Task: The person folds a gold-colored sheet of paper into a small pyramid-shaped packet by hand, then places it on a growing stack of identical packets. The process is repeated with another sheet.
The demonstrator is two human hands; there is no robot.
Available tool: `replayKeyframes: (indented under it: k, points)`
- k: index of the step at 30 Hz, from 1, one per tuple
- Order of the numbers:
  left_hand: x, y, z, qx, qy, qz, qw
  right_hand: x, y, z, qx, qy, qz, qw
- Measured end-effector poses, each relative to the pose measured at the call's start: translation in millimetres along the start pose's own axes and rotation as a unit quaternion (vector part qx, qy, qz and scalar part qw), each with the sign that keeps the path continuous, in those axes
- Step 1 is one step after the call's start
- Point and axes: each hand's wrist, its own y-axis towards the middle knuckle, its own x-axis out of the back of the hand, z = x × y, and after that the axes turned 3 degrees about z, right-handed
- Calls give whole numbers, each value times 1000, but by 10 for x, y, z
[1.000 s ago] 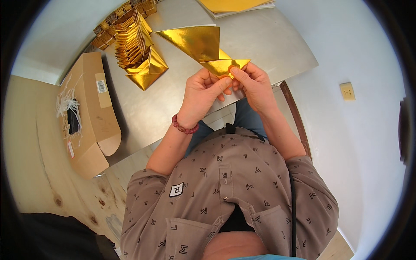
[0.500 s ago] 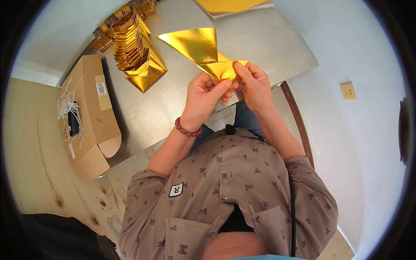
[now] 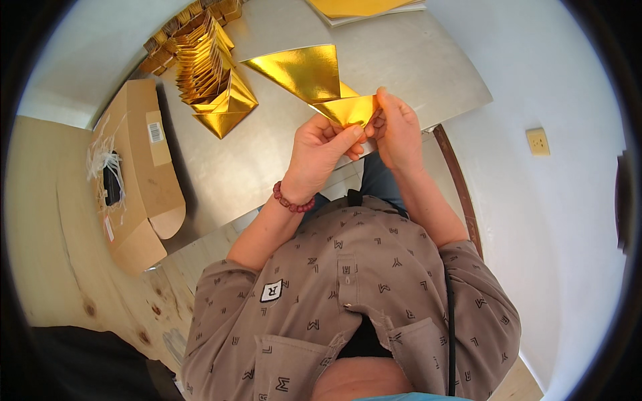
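Note:
Both hands hold a shiny gold paper sheet [image 3: 314, 77] above the near edge of a grey table [image 3: 414, 60]. My left hand [image 3: 319, 150] pinches the folded lower part from below, a red bead bracelet on its wrist. My right hand [image 3: 398, 127] grips the fold's right corner with its fingertips. The sheet's free triangular part points up and to the left.
A row of folded gold paper pieces [image 3: 210, 73] lies at the table's back left. A stack of yellow sheets [image 3: 364, 7] sits at the far edge. An open cardboard box [image 3: 137, 174] stands on the wooden floor at left. A white wall with a socket [image 3: 537, 141] is at right.
The gold sheet has tilted slightly and the fold under my fingers looks tighter. Both hands stay in nearly the same place.

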Motion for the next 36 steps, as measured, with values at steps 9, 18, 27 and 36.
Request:
replayKeyframes:
  k: [9,18,27,36]
  points:
    - [132,-56,-88,42,140,5,989,-27,-37,181,329,-531,37,780]
    - [187,-79,-250,-25,92,-31,995,-92,-104,92,124,-266,83,952]
    - [336,-66,-268,-19,-64,-42,997,-194,-190,41,127,-246,65,959]
    - [391,-67,-223,-21,-111,-9,994,-240,-231,35,161,-273,38,948]
